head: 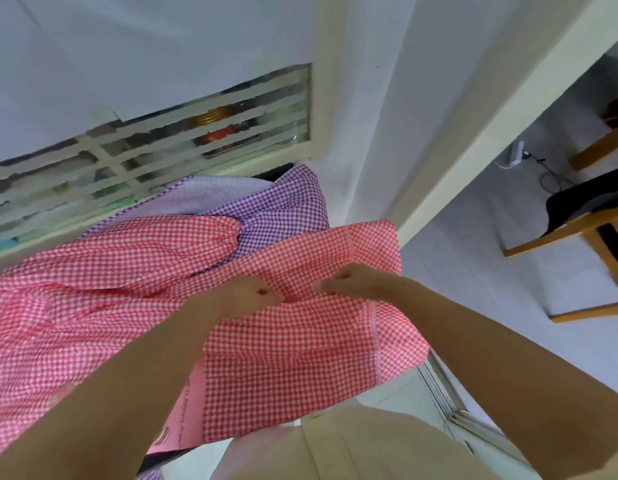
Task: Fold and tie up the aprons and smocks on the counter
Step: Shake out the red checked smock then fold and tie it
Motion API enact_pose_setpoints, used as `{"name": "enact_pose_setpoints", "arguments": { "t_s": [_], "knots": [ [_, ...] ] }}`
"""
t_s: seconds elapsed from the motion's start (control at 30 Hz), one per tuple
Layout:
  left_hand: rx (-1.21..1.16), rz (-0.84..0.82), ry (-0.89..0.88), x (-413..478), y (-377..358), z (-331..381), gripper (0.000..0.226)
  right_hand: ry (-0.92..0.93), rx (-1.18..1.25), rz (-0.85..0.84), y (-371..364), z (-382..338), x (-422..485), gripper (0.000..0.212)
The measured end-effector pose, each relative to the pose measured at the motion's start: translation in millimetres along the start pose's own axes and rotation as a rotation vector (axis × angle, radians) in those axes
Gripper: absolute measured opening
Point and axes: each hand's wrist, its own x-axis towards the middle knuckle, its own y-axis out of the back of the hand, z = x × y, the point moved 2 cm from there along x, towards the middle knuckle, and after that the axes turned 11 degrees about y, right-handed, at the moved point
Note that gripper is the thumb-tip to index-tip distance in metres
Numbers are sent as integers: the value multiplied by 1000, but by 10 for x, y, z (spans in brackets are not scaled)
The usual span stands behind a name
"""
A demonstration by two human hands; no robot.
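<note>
Cream shirt front [352,448] sits below both arms. Pink gingham smock [92,289] spreads left of the left hand [252,292], whose curled fingers pinch a fold. Just beside it, the right hand [356,282] pinches the same fold, probably to square its edges.

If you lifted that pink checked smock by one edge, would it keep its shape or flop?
Probably flop: the pink checked smock sags and creases where the left hand and right hand pinch it. Likely light too: its thin cloth hangs in soft folds below them.
</note>
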Motion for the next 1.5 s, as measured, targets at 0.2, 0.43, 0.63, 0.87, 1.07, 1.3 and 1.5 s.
{"name": "enact_pose_setpoints", "arguments": {
  "t_s": [0.2,0.43,0.63,0.87,1.07,1.3,1.5],
  "knots": [
    [-6,268,-127,-216,37,-326,14,183,-285,16,140,-190,239,13],
    [-14,768,74,-305,111,-549,32,107,-502,506,373,-158,389,27],
    [-16,862,339,-314,32,-937,26,202,-561,622,346,-248,509,23],
    [-79,983,467,-249,-57,-1002,30,263,-628,423,311,-222,783,25],
    [-333,1191,639,-425,-484,-1054,51,343,-786,312,225,-260,998,36],
    [-800,1056,991,-599,-991,-1024,91,356,-558,238,195,-290,957,6],
    [-1188,837,1282,-754,-1465,-861,105,342,-475,242,75,-307,797,18]
  ]
}}
